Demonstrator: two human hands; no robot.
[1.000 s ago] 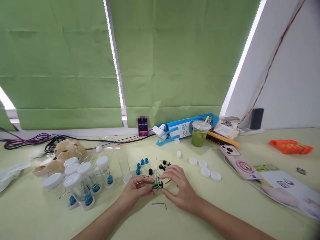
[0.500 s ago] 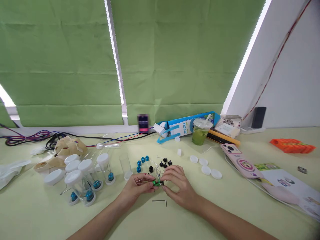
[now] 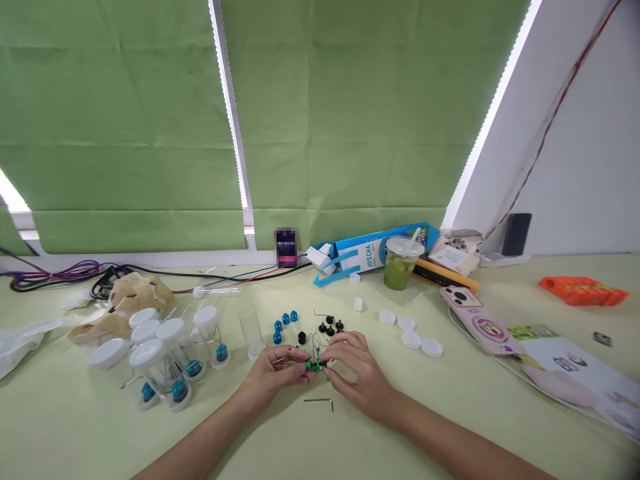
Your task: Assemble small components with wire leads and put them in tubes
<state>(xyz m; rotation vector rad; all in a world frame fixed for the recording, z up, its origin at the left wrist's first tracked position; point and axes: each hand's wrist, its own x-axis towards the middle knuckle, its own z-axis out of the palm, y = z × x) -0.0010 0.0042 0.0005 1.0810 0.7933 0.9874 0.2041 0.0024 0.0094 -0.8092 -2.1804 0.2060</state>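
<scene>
My left hand [image 3: 273, 375] pinches a small green metal part [image 3: 313, 365] between thumb and fingertips. From the other side, the thumb and fingers of my right hand [image 3: 359, 375] close on the dark end of the same part. Its finer details are too small to make out. An L-shaped hex key [image 3: 320, 401] lies on the table just below my hands. Beyond them are several small blue knob-like parts [image 3: 285, 319], several black ones [image 3: 330, 329] and another hex key [image 3: 323, 314]. A lidless clear tube [image 3: 251, 333] stands to the left of the blue parts.
Several clear tubes with white lids [image 3: 173, 330] stand at the left, some holding blue parts. White caps [image 3: 407, 323] lie at the right. A green drink cup [image 3: 399, 270], a pink phone [image 3: 483, 323] and an orange object [image 3: 583, 291] are farther out. Cables [image 3: 107, 272] run along the back.
Both hands stay in nearly the same place with the green part between them. The view has shifted very slightly; nothing else has visibly moved.
</scene>
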